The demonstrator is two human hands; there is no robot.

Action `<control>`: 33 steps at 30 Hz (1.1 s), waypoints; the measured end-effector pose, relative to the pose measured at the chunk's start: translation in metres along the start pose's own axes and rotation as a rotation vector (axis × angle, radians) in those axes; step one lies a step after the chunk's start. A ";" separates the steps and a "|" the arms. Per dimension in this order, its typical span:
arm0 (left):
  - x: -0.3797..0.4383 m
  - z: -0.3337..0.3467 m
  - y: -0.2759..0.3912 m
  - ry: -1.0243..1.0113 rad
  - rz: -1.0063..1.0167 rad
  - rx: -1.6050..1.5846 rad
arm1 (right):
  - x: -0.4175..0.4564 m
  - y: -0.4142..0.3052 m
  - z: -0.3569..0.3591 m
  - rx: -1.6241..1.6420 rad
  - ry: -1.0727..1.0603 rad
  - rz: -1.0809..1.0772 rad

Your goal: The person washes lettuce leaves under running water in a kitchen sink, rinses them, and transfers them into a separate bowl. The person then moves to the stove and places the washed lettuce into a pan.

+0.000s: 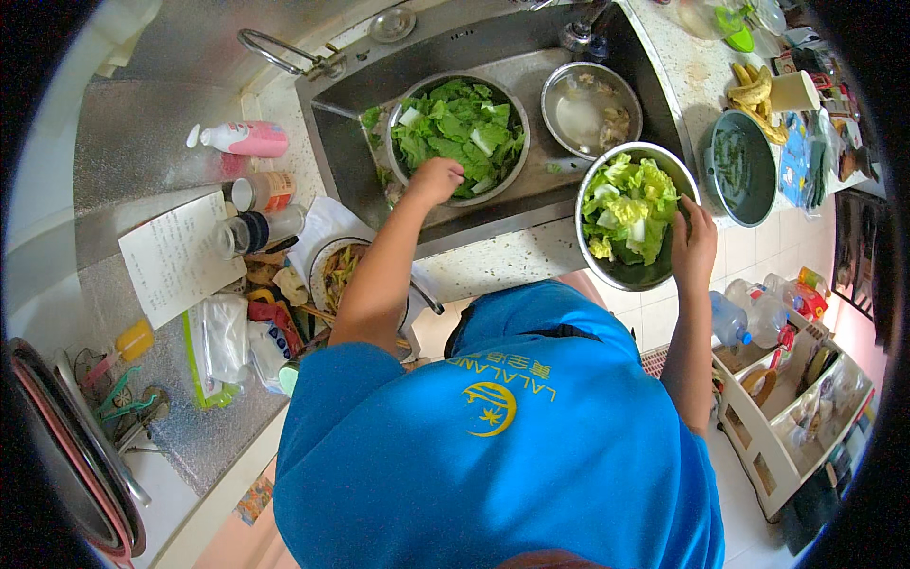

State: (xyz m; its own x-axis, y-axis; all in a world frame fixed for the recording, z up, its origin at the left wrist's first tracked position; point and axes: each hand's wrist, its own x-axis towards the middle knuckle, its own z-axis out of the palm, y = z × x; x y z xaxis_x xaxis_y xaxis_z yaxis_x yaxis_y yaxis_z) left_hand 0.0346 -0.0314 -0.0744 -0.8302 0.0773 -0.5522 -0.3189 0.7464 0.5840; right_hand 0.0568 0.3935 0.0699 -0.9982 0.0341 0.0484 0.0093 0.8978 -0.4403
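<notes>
My left hand [437,181] reaches over a metal basin [527,142] in the sink, its fingers curled at the edge of the green leafy vegetables [455,128]. Whether a leaf is pinched in those fingers is hidden. With my right hand [695,238] I grip the right rim of a stainless steel bowl [629,276], which is tilted at the sink's front right corner. Torn yellow-green lettuce-like leaves [629,203] fill much of this bowl. Behind it, inside the sink [498,220], a smaller metal bowl [576,114] contains cloudy water and pale scraps.
On the right counter are a grey-green plastic basin [743,171] and bananas [753,92]. A pink pump bottle [249,139], jars [263,190], a handwritten sheet [181,256] and a pan of food [334,274] crowd the left. Plastic bottles [746,316] stand by a white rack [796,405].
</notes>
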 end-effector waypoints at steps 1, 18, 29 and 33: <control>0.004 0.011 0.000 -0.026 0.002 -0.062 | -0.002 0.003 0.003 0.014 -0.009 0.006; 0.016 0.038 0.026 0.072 -0.195 0.379 | 0.011 0.025 0.033 0.445 -0.045 0.341; -0.001 0.010 0.055 0.415 -0.035 0.431 | 0.008 0.006 0.026 0.787 0.180 0.169; -0.007 0.005 0.088 0.452 0.130 0.103 | 0.007 -0.011 0.008 0.676 0.126 0.118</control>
State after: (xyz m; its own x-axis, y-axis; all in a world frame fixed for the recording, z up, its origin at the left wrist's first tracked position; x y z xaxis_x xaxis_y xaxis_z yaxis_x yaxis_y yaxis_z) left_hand 0.0146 0.0368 -0.0219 -0.9830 -0.1036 -0.1516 -0.1714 0.8130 0.5564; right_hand 0.0494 0.3801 0.0679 -0.9780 0.2021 0.0518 0.0379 0.4164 -0.9084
